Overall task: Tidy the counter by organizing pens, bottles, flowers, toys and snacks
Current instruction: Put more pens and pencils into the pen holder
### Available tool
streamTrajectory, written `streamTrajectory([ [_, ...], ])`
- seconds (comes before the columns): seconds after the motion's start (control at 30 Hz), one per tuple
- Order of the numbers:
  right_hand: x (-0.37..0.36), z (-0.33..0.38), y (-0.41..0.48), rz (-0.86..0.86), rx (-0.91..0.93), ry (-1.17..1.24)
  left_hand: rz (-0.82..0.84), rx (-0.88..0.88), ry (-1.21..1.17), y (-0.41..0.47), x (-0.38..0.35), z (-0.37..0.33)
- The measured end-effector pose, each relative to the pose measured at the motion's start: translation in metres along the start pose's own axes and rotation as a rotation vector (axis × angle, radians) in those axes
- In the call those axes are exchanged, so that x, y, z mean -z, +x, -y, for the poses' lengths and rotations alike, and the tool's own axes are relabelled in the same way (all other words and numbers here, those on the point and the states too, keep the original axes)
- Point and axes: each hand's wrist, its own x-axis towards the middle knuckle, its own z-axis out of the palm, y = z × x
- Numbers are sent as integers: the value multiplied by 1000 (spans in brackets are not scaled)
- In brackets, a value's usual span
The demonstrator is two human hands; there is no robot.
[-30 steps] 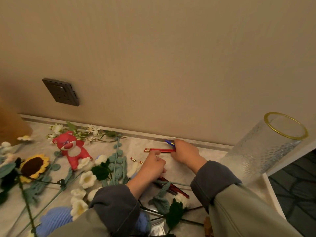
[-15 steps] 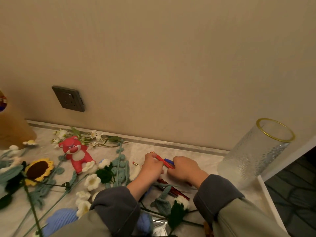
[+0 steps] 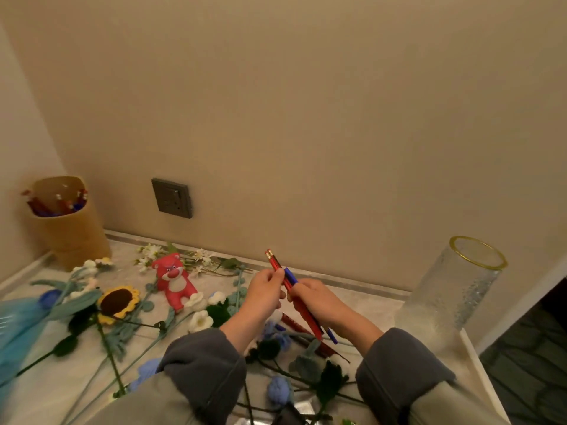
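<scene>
Head view. Two containers stand on the counter (image 3: 362, 305). A tan pen holder (image 3: 69, 231) stands upright in the far left corner, against the wall (image 3: 306, 118); it contains several pens, visible only as red and blue tips at its mouth, and the number cannot be read. A clear textured glass vase (image 3: 454, 299) with a gold rim stands upright at the right edge; nothing is seen in it.

Counted items: one red bear toy (image 3: 175, 280) lies on its back near the far edge, just in front of a spray of small white daisies (image 3: 184, 256). One crocheted sunflower (image 3: 118, 302) lies left of the toy. More crocheted flowers, white and blue with green stems, are scattered over the near half of the counter; the overlap prevents a count. One grey wall socket (image 3: 172, 198) is fixed above the far edge.

Both hands are raised above the middle of the counter, forearms in grey cuffs entering from the near edge. The right hand (image 3: 319, 305) is closed around a bundle of pens (image 3: 288, 283), at least two red and one blue, tilted with the top ends toward the wall. The left hand (image 3: 264, 291) pinches the upper part of the same bundle between thumb and fingers. More red pens (image 3: 296, 325) lie on the counter beneath the hands
</scene>
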Motion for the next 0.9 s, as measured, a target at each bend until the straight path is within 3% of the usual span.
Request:
streamTrajectory([
  [0.17,-36,41,-4,35,20,36,-113,-77,-72,-13,52,-12],
  [0.33,-84,83,18,-98,11,125,-191,-147,-56,-22,118,-16],
  [0.57,-163,154,49,-118,244,329,-238,-217,-45,-20,224,-16],
  [0.9,-249,257,102,-86,487,271,-320,-378,46,6,379,-34],
])
